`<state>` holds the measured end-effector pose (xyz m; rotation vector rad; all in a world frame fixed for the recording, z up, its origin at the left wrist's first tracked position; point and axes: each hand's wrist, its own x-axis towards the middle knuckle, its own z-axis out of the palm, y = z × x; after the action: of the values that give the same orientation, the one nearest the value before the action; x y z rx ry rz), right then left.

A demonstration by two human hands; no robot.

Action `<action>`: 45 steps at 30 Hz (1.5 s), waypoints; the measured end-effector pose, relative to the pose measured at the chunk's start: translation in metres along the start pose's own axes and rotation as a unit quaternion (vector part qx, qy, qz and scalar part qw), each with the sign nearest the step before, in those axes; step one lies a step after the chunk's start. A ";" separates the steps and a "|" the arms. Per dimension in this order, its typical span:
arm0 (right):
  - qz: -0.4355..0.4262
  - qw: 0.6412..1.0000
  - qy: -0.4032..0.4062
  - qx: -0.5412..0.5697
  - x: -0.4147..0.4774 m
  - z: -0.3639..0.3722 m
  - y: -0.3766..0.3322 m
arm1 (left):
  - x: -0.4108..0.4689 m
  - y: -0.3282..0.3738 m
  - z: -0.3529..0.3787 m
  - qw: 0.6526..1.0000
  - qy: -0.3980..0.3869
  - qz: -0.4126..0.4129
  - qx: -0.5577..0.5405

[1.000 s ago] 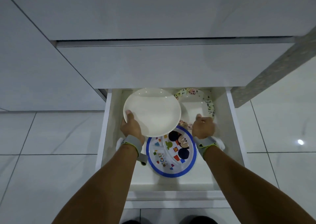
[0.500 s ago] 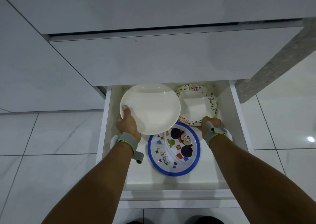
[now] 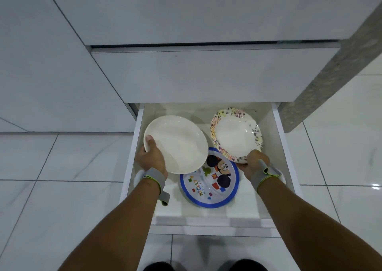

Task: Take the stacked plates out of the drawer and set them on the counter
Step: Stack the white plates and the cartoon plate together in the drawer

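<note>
1. Open drawer (image 3: 279, 144), bottom of a white cabinet run. Person bent over it, both arms down inside.
2. Left hand (image 3: 152, 159) closed on the near-left rim of the plain white plate (image 3: 177, 144): thumb on top of the rim, fingers hidden beneath. The plate is tilted and looks clear of the drawer floor, toward the back-left corner.
3. Right hand (image 3: 253, 162) closed on the near edge of the floral-rimmed plate (image 3: 235, 135) by the back-right corner. Fingers mostly under the rim; whether it has left the floor, cannot tell.
4. Cartoon plate (image 3: 209, 179) with a blue rim lies flat mid-drawer toward the front edge, its back edge overlapped by the white plate. No hand on it.
5. Step in hand, as I read it: bring both held plates up and out. One-handed rim grips are weak; the fingers want to sit well under each plate.
6. Keep each plate close to level; the white one's tilt invites a slide off the fingers.
7. Lift straight up until clear of the drawer walls and the closed drawer front (image 3: 206, 74) overhanging the back, then draw back.
8. Risk: rims knocking each other or the cartoon plate. Keep the hands apart.
9. Counter not in view.
</note>
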<state>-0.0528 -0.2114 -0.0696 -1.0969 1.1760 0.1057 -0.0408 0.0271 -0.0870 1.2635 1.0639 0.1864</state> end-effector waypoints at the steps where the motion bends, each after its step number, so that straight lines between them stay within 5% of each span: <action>1: -0.022 0.999 -0.001 -0.039 0.005 0.003 0.002 | -0.002 -0.003 0.001 1.000 -0.006 -0.010 -0.006; 5: -0.183 0.962 0.048 -0.200 0.051 0.021 0.017 | -0.014 -0.010 0.012 0.998 -0.048 -0.040 -0.027; 8: -0.258 0.930 0.054 -0.255 -0.007 0.040 -0.006 | -0.027 -0.011 0.021 0.993 -0.079 -0.074 -0.040; 18: -0.270 0.880 0.091 -0.379 -0.011 0.062 -0.012 | -0.023 -0.012 0.033 0.986 -0.131 -0.078 -0.063; 24: -0.360 0.850 0.023 -0.385 0.001 0.044 -0.010 | -0.003 -0.014 0.030 0.987 -0.106 -0.088 -0.076; 28: -0.287 0.867 0.083 -0.398 0.025 0.026 0.007 | 0.006 -0.007 0.024 0.990 -0.093 -0.075 -0.081; 33: -0.205 0.828 0.046 -0.520 0.046 0.010 0.048 | 0.012 -0.002 0.018 0.991 -0.097 -0.065 -0.071; 39: -0.179 0.820 0.039 -0.542 0.044 0.006 0.059 | 0.009 -0.002 0.019 0.990 -0.108 -0.062 -0.069; 45: -0.178 0.880 0.067 -0.434 0.031 -0.010 0.046 | 0.004 0.003 0.017 0.991 -0.108 -0.060 -0.050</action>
<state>-0.0725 -0.2088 -0.1216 -2.1299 1.0309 0.2917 -0.0251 0.0194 -0.0875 1.0986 0.9287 0.0094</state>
